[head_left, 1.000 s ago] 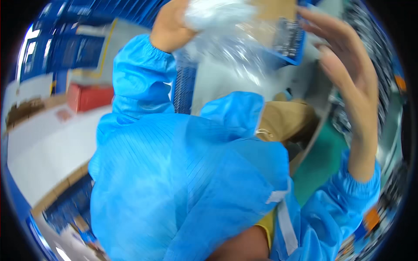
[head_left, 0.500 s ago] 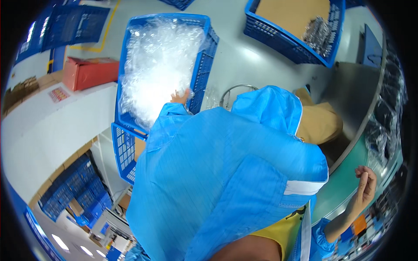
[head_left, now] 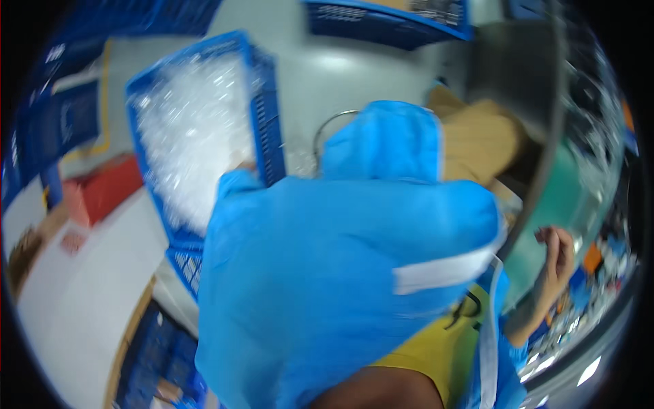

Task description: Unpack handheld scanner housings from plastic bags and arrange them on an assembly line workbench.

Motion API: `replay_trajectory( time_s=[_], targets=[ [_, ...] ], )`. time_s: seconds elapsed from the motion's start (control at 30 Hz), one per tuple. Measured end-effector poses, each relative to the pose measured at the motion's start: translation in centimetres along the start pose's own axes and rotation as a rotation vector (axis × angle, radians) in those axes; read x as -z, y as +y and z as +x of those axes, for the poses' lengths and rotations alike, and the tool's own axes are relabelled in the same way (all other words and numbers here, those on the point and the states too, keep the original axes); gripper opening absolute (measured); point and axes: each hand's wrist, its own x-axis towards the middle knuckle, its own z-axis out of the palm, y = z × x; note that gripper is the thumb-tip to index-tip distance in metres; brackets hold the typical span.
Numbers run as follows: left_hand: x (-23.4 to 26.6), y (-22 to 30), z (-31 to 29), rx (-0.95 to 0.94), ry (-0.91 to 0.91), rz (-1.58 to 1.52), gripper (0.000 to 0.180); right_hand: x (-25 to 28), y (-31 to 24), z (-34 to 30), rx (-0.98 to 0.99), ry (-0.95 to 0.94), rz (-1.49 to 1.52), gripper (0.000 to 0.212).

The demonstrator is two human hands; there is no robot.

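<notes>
My left hand (head_left: 246, 165) reaches into a blue crate of clear plastic bags (head_left: 194, 129), at the crate's right side. Only a blurred bit of it shows past the blue sleeve (head_left: 238, 185), so its fingers cannot be made out. Off to the right, my right hand (head_left: 557, 255) is raised above the green-topped bench (head_left: 531, 255). Its fingers are loosely bent and apart, with nothing seen in them. The blue smock (head_left: 306, 273) over my body covers much of the middle.
Another blue crate (head_left: 388, 27) stands at the far side. A red box (head_left: 105, 187) rests on the white table (head_left: 88, 286) at left. Brown cardboard (head_left: 484, 140) and a metal ring (head_left: 320, 133) lie beyond my body. Clear plastic (head_left: 599, 163) covers the bench's far right.
The view has turned and blurred; the bag crate now sits farther left and the far crate higher. My left hand is more hidden. My right hand stays raised over the bench.
</notes>
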Motion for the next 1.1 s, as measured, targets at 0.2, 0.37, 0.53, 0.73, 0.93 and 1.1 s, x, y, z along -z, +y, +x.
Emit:
replay_trajectory(
  time_s=[0.2, 0.37, 0.53, 0.73, 0.93, 1.1],
  targets=[
    [3.6, 8.6, 6.6, -0.267, 0.015, 0.179, 0.066, -0.8, 0.5, 1.3, -0.024, 0.173, 0.192, 0.017],
    [15.0, 6.4, 17.0, -0.251, 0.185, 0.188, 0.06, 2.7, 3.8, 4.3, 0.041, 0.531, 0.132, 0.02],
    [17.2, 32.4, -20.1, -1.458, 0.523, -0.75, 0.02, 5.6, 7.8, 13.1, 0.266, 0.791, -0.365, 0.024],
    [7.4, 44.1, -50.3, -2.485, 0.226, -0.78, 0.037, 3.6, 11.1, 17.9, 0.336, 0.943, -0.465, 0.032],
    [2.2, 44.9, -52.9, -2.39, -0.141, -1.009, 0.018, 4.4, 12.2, 18.8, 0.398, 0.937, -0.399, 0.04],
    [1.5, 43.9, -53.0, -1.664, -1.33, -1.258, 0.015, 5.0, 13.4, 19.0, 0.419, 0.87, -0.331, 0.045]
  ],
)
